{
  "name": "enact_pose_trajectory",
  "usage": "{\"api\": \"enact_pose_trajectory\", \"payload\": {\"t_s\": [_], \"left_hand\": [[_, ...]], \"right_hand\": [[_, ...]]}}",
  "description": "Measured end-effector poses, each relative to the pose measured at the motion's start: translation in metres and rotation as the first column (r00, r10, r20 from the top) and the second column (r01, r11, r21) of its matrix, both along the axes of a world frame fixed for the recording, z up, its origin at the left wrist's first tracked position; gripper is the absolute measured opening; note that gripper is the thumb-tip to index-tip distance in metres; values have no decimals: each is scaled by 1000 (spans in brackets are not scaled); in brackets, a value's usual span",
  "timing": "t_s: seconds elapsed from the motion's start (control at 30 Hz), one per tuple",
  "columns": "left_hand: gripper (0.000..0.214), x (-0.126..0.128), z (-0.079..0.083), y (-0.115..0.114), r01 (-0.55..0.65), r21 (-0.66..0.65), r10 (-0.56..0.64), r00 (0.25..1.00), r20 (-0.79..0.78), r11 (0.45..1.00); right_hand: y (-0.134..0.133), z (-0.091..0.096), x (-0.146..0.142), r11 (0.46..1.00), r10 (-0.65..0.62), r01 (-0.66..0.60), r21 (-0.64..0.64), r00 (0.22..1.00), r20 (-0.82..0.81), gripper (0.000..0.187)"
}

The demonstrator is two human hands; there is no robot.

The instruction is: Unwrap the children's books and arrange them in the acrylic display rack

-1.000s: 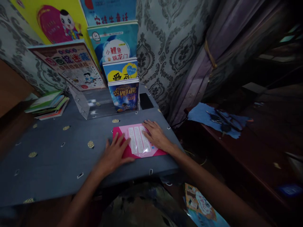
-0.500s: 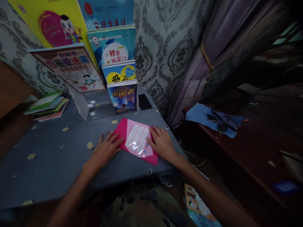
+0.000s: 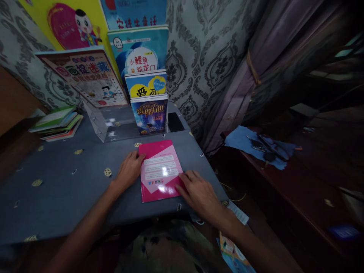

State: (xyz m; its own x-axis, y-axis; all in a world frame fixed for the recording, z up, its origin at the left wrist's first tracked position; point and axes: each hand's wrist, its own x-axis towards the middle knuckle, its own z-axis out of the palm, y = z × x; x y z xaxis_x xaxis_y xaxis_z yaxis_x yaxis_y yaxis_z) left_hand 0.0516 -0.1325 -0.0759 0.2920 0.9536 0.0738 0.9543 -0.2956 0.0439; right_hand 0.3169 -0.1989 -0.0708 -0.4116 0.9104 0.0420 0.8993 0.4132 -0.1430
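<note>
A bright pink book (image 3: 162,191) with a paler panel and white text strips lies flat on the cloth-covered table (image 3: 91,193), near its front edge. My left hand (image 3: 130,167) grips the book's left edge, thumb over the cover. At the lower right edge, my right hand (image 3: 197,193) holds the book, its thumb and curled fingers against the border. Light glares off the glossy cover. The undersides of my fingers are partly hidden.
Behind the book, a clear acrylic stand (image 3: 98,123) carries several upright books. A black phone (image 3: 175,122) lies right of it, and a stack of thin books (image 3: 58,123) at left. Keys sit on a blue cloth (image 3: 239,140) on the dark red furniture (image 3: 284,201).
The pink book has turned from a slant to nearly square with the table's front edge. My left hand moved up its left side, and my right hand slid down its right side.
</note>
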Motion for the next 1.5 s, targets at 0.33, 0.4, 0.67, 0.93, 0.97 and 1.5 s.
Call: {"api": "enact_pose_trajectory", "payload": {"t_s": [0.33,0.4,0.67,0.93,0.97,1.5], "left_hand": [[23,6,-13,20,-6,46,0,991,135,999],[23,7,-18,21,-24,73,14,991,136,997],[29,7,-37,20,-75,153,39,974,225,985],[37,5,-39,22,-56,166,11,966,260,984],[37,6,-39,22,-56,163,13,967,256,985],[32,0,-50,25,-33,241,-35,961,274,970]], "right_hand": [[53,22,-22,993,105,-108,-47,993,-59,30],[66,13,-38,979,197,-201,-21,970,-143,37],[120,-25,-90,935,338,-354,-2,896,-288,47],[142,-32,-105,902,411,-431,18,848,-334,53],[142,-32,-105,905,407,-426,15,853,-326,52],[143,-46,-81,930,366,-357,87,877,-311,50]]}}
